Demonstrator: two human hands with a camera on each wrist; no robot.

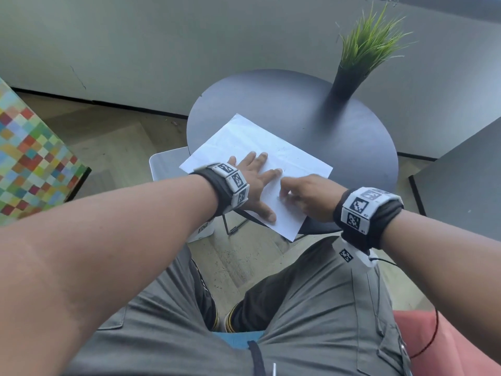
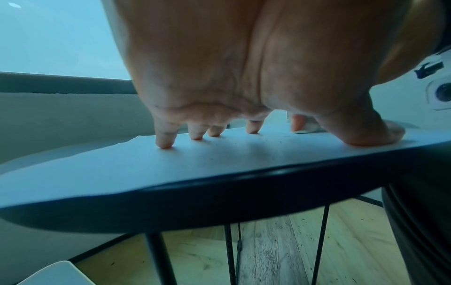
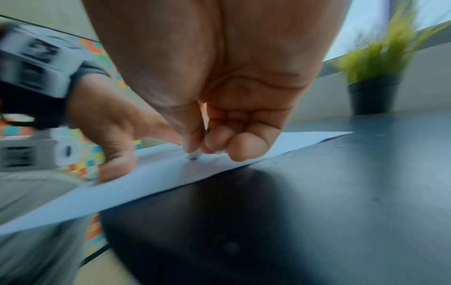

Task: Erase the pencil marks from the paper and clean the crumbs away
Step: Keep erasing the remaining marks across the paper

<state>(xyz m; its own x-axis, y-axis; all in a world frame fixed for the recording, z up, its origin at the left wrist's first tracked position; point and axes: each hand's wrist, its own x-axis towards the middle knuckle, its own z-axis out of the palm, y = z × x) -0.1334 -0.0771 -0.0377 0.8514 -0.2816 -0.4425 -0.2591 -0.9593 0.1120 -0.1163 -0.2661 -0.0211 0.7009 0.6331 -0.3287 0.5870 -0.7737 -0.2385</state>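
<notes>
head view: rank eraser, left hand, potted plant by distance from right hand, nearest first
1. eraser: pinched in the right hand, tip on the paper.
2. left hand: just left, flat on the paper.
3. potted plant: table's far right edge.

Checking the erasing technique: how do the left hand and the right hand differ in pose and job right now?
The left hand lies flat, fingers spread, pressing the paper down; the right hand is curled, pinching a small eraser. The left holds nothing; the right presses the eraser's tip onto the sheet. Both touch the paper on the round table.
</notes>
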